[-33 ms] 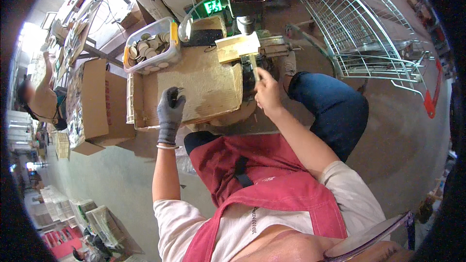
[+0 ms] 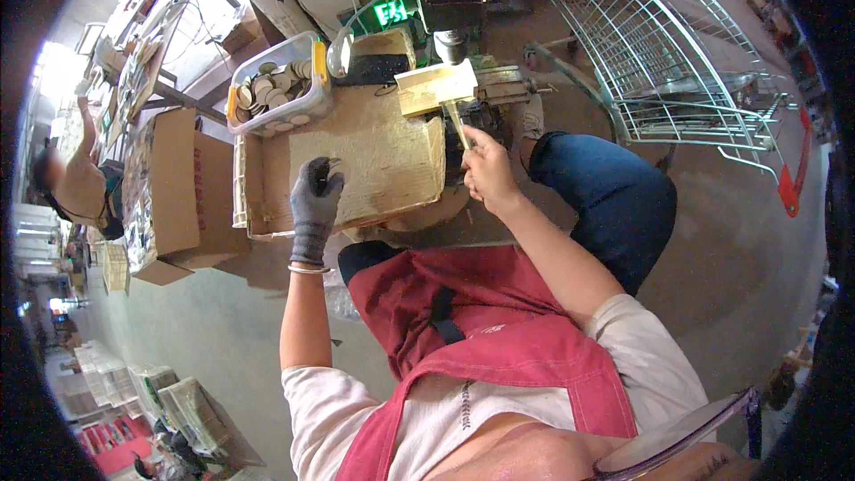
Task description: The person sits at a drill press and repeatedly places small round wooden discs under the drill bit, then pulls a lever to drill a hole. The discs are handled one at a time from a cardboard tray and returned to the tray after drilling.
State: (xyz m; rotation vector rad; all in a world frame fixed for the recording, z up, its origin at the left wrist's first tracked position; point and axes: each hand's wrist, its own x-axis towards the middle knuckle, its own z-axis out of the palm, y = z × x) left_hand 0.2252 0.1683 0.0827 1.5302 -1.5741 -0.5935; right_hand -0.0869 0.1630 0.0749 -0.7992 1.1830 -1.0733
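My right hand (image 2: 490, 171) is bare and closed around a brush-like tool with a thin pale handle (image 2: 458, 123). The tool's tip is against a yellowish block with a pale top (image 2: 436, 86), below a round metal machine part (image 2: 450, 46). My left hand (image 2: 315, 199), in a grey glove with dark fingertips, hovers over the near left part of a shallow cardboard tray (image 2: 383, 156). Its fingers are curled together. Whatever they may hold is too small to make out.
A clear plastic bin (image 2: 294, 111) with yellow latches holds many round discs beyond the tray. An open cardboard box (image 2: 183, 187) stands at left. On the right is a wire shopping cart (image 2: 668, 53). A machine vise (image 2: 508, 80) sits beside the block. Another person (image 2: 85, 187) is far left.
My right hand has shifted slightly left, and the tool's handle has swung to a more slanted angle. My left hand has barely moved.
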